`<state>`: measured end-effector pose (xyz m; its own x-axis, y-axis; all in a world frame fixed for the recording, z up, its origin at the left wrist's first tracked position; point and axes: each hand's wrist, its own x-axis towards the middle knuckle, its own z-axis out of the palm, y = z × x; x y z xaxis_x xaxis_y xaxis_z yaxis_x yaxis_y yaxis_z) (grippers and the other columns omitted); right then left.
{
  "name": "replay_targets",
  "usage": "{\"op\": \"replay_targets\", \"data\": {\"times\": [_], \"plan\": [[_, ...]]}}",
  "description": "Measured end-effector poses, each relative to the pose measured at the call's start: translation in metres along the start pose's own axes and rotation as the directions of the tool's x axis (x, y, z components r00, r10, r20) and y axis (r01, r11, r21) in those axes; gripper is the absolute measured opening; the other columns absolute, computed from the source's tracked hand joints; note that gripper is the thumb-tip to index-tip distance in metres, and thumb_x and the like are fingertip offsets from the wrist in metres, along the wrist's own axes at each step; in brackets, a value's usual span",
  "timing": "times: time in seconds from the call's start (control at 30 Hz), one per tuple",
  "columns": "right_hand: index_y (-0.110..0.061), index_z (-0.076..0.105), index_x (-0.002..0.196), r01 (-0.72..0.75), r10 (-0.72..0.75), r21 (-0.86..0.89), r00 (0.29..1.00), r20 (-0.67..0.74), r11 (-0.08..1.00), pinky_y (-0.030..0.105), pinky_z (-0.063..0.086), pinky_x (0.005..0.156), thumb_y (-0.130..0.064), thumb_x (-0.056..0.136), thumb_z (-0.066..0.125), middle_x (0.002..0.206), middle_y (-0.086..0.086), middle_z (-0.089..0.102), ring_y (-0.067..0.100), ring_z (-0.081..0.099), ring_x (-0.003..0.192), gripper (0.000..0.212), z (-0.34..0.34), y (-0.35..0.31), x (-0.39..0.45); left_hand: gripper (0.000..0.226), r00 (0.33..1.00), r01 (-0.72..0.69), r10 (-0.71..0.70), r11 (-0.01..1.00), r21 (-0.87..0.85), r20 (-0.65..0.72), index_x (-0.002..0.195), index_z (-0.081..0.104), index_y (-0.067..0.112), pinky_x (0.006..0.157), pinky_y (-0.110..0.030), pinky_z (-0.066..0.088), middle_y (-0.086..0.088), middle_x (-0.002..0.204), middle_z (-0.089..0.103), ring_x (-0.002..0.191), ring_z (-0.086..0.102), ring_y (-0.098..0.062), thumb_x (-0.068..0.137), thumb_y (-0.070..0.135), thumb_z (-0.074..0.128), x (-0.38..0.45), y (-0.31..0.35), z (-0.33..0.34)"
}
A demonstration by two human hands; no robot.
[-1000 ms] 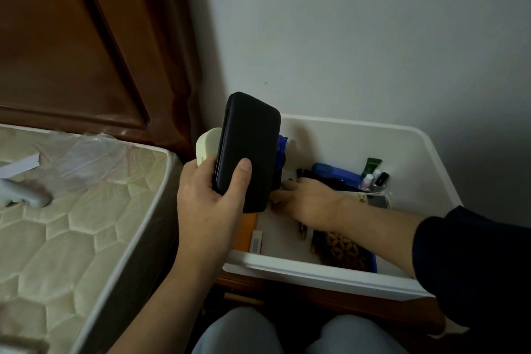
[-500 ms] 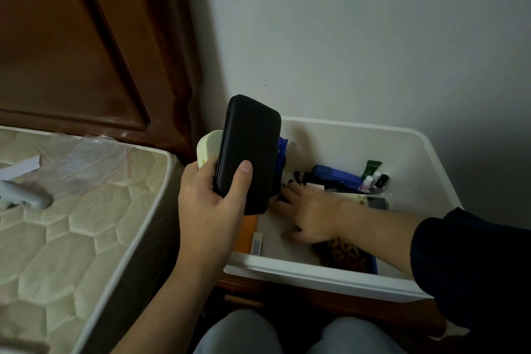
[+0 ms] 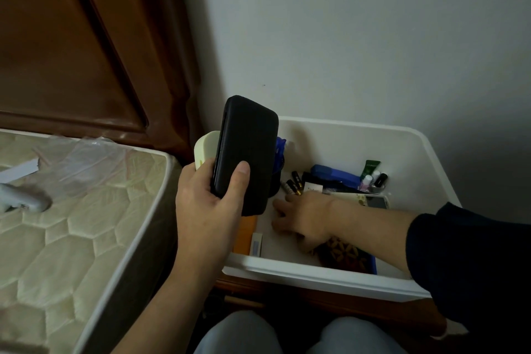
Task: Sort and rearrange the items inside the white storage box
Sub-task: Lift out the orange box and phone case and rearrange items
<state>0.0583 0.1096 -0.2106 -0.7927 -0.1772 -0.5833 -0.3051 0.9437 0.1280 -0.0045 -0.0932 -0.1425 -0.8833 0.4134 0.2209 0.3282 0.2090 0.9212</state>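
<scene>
The white storage box (image 3: 324, 274) stands against the wall on a wooden stand. My left hand (image 3: 207, 207) holds a black case (image 3: 245, 154) upright over the box's left edge, together with a cream object (image 3: 205, 146) behind it. My right hand (image 3: 306, 217) lies flat on the box floor with fingers spread, touching the bottom. Behind it are batteries (image 3: 293, 185), a blue stapler (image 3: 334, 174), a green tube (image 3: 370, 167), small bottles (image 3: 376, 181) and a white remote (image 3: 370, 200). A patterned box (image 3: 346, 256) lies under my wrist. An orange item (image 3: 245, 234) stands along the left wall.
A quilted mattress (image 3: 63, 238) lies to the left with a clear plastic bag (image 3: 86, 158) and a pale object (image 3: 20, 198) on it. A dark wooden headboard (image 3: 80, 46) rises behind. My knees (image 3: 238, 336) are below the box.
My right hand has slid toward the box's front and flattened its fingers on the floor, uncovering the batteries. My left hand has kept the black case almost still.
</scene>
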Motion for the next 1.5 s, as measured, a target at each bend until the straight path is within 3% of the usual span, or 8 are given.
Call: {"op": "replay_targets", "data": {"times": [0.27,0.4,0.63,0.83,1.0,1.17,1.37,1.5], "plan": [[-0.023,0.038,0.154,-0.079,0.081,0.027,0.993,-0.084,0.997,0.047,0.055,0.087,-0.021,0.104,0.054,0.147,0.019,0.034,0.037,0.047,0.126,0.053,0.012,0.002,-0.003,0.031,1.000,-0.016,0.016,0.999,0.035,-0.006,0.107,0.067,0.028,0.067,-0.014,0.057,0.003,0.111,0.057,0.097,0.062,-0.005,0.095,0.056,0.062,0.001,-0.002,0.001],[-0.026,0.036,0.151,-0.046,0.052,0.126,0.998,-0.044,0.991,0.049,0.053,0.091,-0.019,0.103,0.056,0.139,0.017,0.040,0.036,0.049,0.121,0.053,0.015,0.000,-0.001,0.038,1.000,0.011,-0.011,1.000,-0.003,0.013,0.114,0.068,0.025,0.069,-0.027,0.062,-0.003,0.116,0.060,0.100,0.068,-0.019,0.094,0.057,0.062,0.001,-0.002,0.001],[-0.008,0.054,0.135,-0.101,0.142,0.214,0.972,-0.186,0.972,0.041,0.054,0.083,-0.011,0.106,0.049,0.122,0.017,0.055,0.032,0.062,0.102,0.029,0.022,-0.001,0.004,0.025,0.999,0.034,-0.036,0.993,-0.111,-0.019,0.110,0.067,0.035,0.075,-0.034,0.064,-0.004,0.116,0.066,0.102,0.070,-0.018,0.095,0.055,0.064,0.000,0.001,-0.002],[-0.014,0.067,0.118,-0.220,0.361,0.605,0.924,-0.122,0.766,0.029,0.056,0.076,-0.003,0.095,0.061,0.112,0.007,0.065,0.017,0.062,0.092,0.027,0.016,0.010,0.009,0.033,0.993,0.087,-0.104,0.953,-0.289,-0.046,0.122,0.067,0.036,0.079,-0.026,0.064,-0.001,0.125,0.070,0.111,0.072,-0.014,0.094,0.051,0.066,0.001,0.006,-0.008],[-0.022,0.071,0.117,-0.147,0.452,0.797,0.876,-0.170,0.585,0.027,0.059,0.086,-0.006,0.091,0.068,0.116,-0.003,0.067,0.012,0.067,0.101,0.031,0.008,0.021,-0.008,0.028,0.998,0.062,-0.067,0.980,-0.187,-0.020,0.115,0.068,0.033,0.081,-0.040,0.065,-0.005,0.120,0.067,0.106,0.071,-0.018,0.097,0.053,0.066,-0.001,0.003,-0.006],[-0.029,0.075,0.104,-0.246,0.582,0.784,0.794,-0.174,0.570,0.034,0.058,0.086,-0.014,0.089,0.073,0.112,-0.003,0.069,0.017,0.067,0.098,0.021,0.011,0.050,-0.055,0.029,0.999,-0.048,0.048,0.999,0.019,0.015,0.107,0.069,0.026,0.072,-0.024,0.059,-0.001,0.110,0.058,0.098,0.062,-0.009,0.096,0.052,0.065,-0.002,0.000,0.000],[-0.030,0.072,0.098,-0.448,0.603,0.652,0.798,-0.018,0.612,0.031,0.055,0.091,-0.024,0.091,0.078,0.115,-0.007,0.063,0.016,0.063,0.106,0.011,0.032,0.066,-0.097,0.031,0.999,-0.044,0.044,0.999,0.008,0.016,0.111,0.067,0.029,0.068,-0.022,0.057,0.003,0.112,0.057,0.099,0.061,-0.006,0.095,0.054,0.064,-0.002,0.000,0.000],[-0.026,0.064,0.102,-0.546,0.585,0.530,0.803,0.112,0.649,0.026,0.054,0.074,-0.015,0.096,0.069,0.107,-0.003,0.061,0.013,0.061,0.089,0.014,0.045,0.062,-0.104,0.029,0.998,-0.064,0.064,0.997,0.040,0.008,0.109,0.068,0.027,0.065,-0.015,0.054,0.004,0.110,0.056,0.096,0.058,-0.001,0.095,0.052,0.064,-0.002,0.001,0.000]]}}
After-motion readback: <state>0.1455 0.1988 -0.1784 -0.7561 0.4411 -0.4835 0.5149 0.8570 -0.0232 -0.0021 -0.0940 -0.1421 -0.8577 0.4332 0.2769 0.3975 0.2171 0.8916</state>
